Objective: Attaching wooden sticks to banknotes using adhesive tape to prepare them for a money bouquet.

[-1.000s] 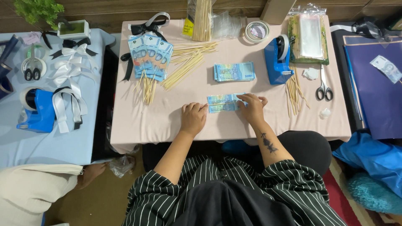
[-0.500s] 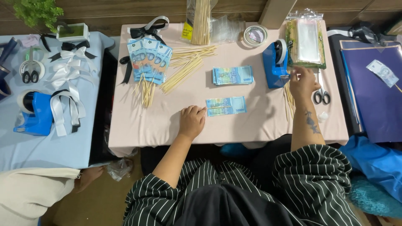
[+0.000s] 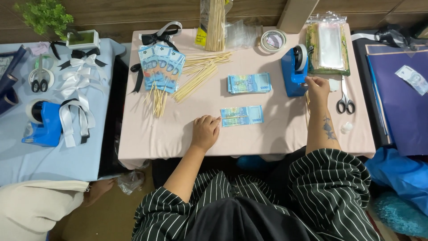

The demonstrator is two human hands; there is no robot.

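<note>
— Two surfaces lie under us: the pink surface point(image 3: 169, 134) where we work, and a pale blue one point(image 3: 58, 151) off to our left with ribbons and a second tape dispenser. What do we have hold of?

— Going down in size: the blue tape dispenser point(image 3: 294, 71) stands at the far right of the pink surface, and our right hand point(image 3: 317, 85) is up against its near side, fingers curled in and pinching at something by the cutter. We cannot tell whether it is the tape end or one of the sticks lying just there.

— And the money?

— A fan of blue notes on sticks point(image 3: 161, 68) sits far left, a small stack of blue banknotes point(image 3: 249, 83) lies mid-surface, and nearer to us lies a single banknote point(image 3: 242, 115), flat, with a thin bamboo skewer point(image 3: 232, 117) laid along it.

— Where is our left hand point(image 3: 205, 131)?

— Loosely closed, knuckles up, fingertips pressing the left end of that note and skewer to the cloth. It grips nothing; it only pins.

— How will these handle, do we think?

— The note looks light, thin and floppy, likely to slide or curl, so we judge it best held flat by an edge. The skewer seems stiff but slender and apt to roll; pinching it near its end, against the note, should keep both aligned.
</note>
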